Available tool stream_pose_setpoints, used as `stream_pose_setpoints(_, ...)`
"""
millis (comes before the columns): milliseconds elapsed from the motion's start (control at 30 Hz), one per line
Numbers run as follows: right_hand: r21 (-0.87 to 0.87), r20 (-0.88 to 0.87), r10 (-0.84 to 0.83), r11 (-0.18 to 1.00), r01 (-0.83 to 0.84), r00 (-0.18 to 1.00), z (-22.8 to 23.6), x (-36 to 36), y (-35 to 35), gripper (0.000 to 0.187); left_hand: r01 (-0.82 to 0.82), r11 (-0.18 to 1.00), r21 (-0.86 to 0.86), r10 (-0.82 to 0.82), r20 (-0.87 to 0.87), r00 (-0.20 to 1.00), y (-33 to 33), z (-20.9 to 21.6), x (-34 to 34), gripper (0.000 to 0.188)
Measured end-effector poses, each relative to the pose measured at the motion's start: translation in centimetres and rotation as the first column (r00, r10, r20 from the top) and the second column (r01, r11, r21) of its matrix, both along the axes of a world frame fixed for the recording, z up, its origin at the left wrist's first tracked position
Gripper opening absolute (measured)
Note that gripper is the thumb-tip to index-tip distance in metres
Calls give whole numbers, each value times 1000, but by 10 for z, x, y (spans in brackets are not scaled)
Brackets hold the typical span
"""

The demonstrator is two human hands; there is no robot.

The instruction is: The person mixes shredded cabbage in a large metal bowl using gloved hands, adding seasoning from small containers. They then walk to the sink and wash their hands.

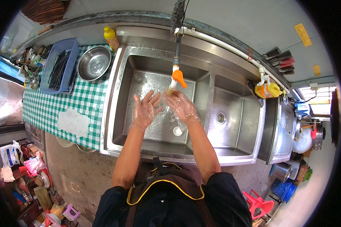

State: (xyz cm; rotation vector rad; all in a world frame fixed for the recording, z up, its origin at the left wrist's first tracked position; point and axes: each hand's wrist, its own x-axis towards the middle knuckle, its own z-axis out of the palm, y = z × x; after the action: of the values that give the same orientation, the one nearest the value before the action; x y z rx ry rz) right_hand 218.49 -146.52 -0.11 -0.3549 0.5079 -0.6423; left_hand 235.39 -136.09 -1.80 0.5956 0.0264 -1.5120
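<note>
Both hands are over the left basin of a steel double sink (119, 94), in what look like thin clear plastic gloves, wet and wrinkled at the wrists. My left hand (144, 111) is open, its fingers spread and holding nothing. My right hand (182, 108) is also open, with fingertips just below the white spout of the tap (173, 84). An orange lever (179, 78) sits on that tap. Water wets the basin floor, where a small round white piece (177, 131) lies beside my right wrist.
The right basin has a round drain (221, 118). A green checked cloth (91, 102) left of the sink bears a steel bowl (94, 63) and a blue basket (59, 66) of dark sticks. A yellow bottle (111, 38) stands behind; a yellow jug (268, 90) is at the right.
</note>
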Motion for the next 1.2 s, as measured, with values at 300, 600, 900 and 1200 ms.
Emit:
stream_pose_setpoints(300, 336, 416, -174, 942, 27, 893, -11, 42, -11, 87, -48, 999, -15, 47, -47, 998, -28, 8, 0, 113)
stream_pose_setpoints(600, 200, 561, -114, 980, 0, 820, -7, 75, -24, 85, -46, 989, -140, -3, -328, 945, -25, 3, -16, 114)
stream_pose_setpoints(900, 211, 428, 22, 970, -123, 904, -21, 45, -2, 87, -131, 987, -96, 60, -535, 842, -32, -3, -22, 85)
stream_pose_setpoints(1200, -119, -137, 18, 992, -35, 990, -19, 57, 19, 68, -199, 972, 125, 205, -39, 978, -47, -27, -20, 89)
